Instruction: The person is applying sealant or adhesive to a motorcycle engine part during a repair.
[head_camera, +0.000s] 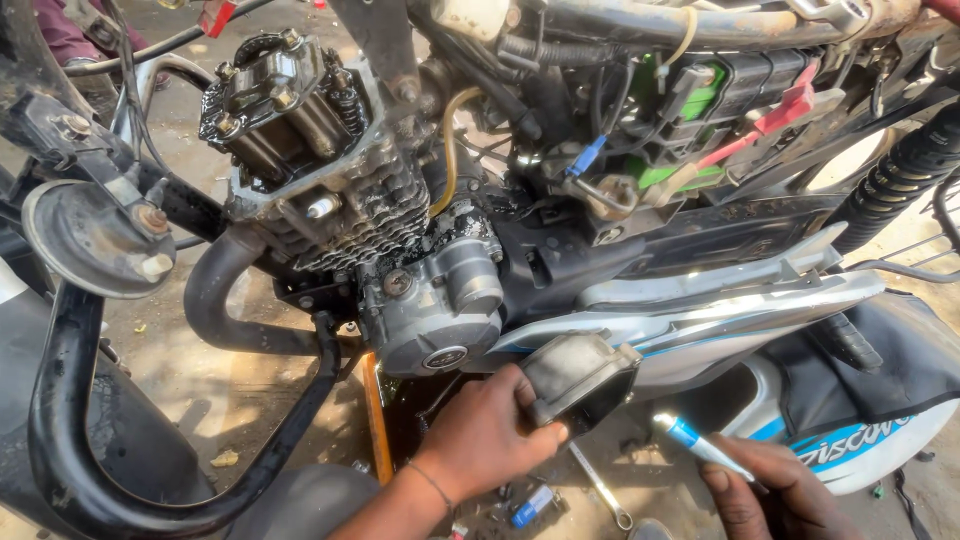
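Your left hand (480, 435) is closed around a grey metal engine cover (578, 375), holding it just below the motorcycle's engine (440, 300) and against the silver side panel (700, 320). Your right hand (775, 495) grips a blue-handled screwdriver (695, 440), its handle end pointing up toward the cover, while a spanner (602, 488) lies on the dirt between your hands.

matt grey metal cover (578, 375), greasy finned engine (360, 215)
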